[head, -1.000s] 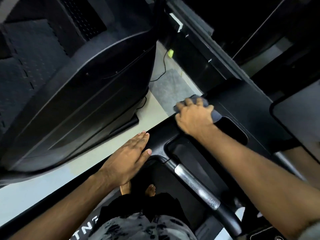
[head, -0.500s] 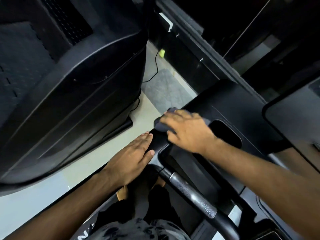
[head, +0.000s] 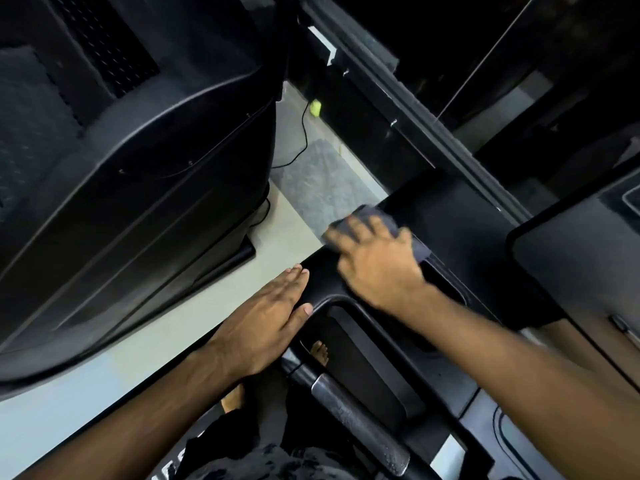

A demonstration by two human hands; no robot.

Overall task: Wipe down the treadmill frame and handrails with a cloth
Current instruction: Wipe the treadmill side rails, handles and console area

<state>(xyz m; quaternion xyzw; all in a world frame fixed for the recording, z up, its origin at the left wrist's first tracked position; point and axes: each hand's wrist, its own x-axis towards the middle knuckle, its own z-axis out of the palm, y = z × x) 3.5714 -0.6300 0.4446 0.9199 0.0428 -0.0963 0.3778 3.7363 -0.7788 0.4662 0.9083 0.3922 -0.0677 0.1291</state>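
— Where is the cloth (head: 372, 213)?
— Under your right hand (head: 377, 261), whose spread fingers press it on the treadmill frame (head: 450, 216), beyond the handrail (head: 356, 420).
— And your left hand (head: 263, 323)?
— Flat, fingers straight, resting on the frame's left edge.

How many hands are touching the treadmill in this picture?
2. The left hand lies flat on the near edge of the black frame. The right hand presses a grey cloth onto the frame, farther forward.
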